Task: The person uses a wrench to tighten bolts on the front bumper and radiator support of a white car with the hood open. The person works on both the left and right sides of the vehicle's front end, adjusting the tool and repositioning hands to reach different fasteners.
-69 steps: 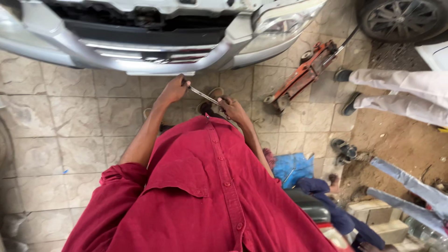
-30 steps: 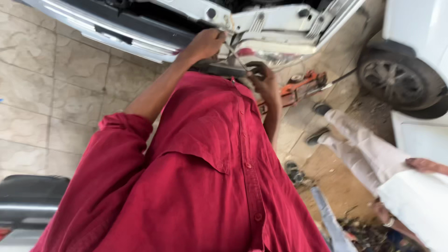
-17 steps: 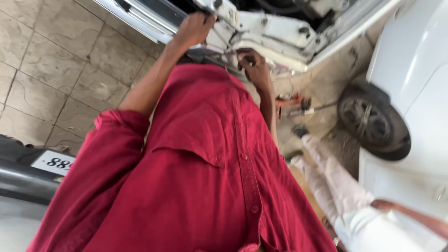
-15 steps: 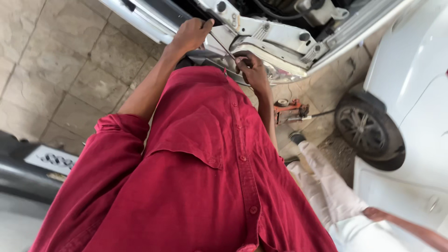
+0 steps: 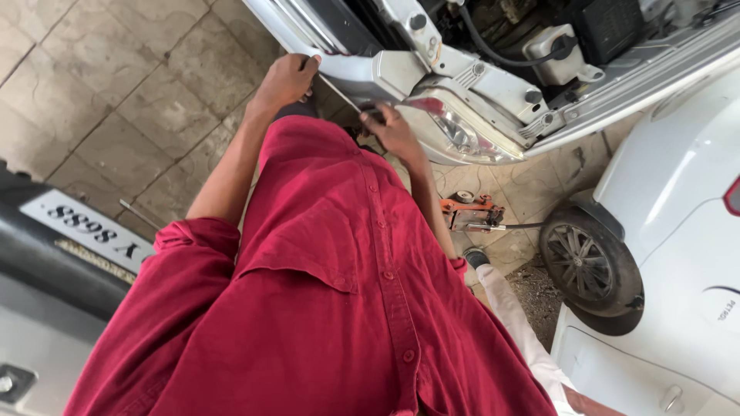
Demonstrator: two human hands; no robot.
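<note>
Landmark: the silver car front (image 5: 493, 85), standing with its bonnet open and its bumper off.
Left hand: the left hand (image 5: 287, 78) is closing around one end of a long thin metal tool (image 5: 339, 90), just below the bare front edge of the car.
Right hand: the right hand (image 5: 393, 129) is curling its fingers around the other end of the tool, just beside the headlight (image 5: 459, 131).
Step in hand: I judge the person is bringing the tool up to the car front; it is not yet engaging any bolt.
Next move: it is probably calling for setting the tool end on a fastener near the headlight, with both hands steadying.
Counts: two hands, one tool, one headlight, one orange floor jack (image 5: 472, 214) lying below the car front, one white car wheel (image 5: 590, 262) to the right of it.
</note>
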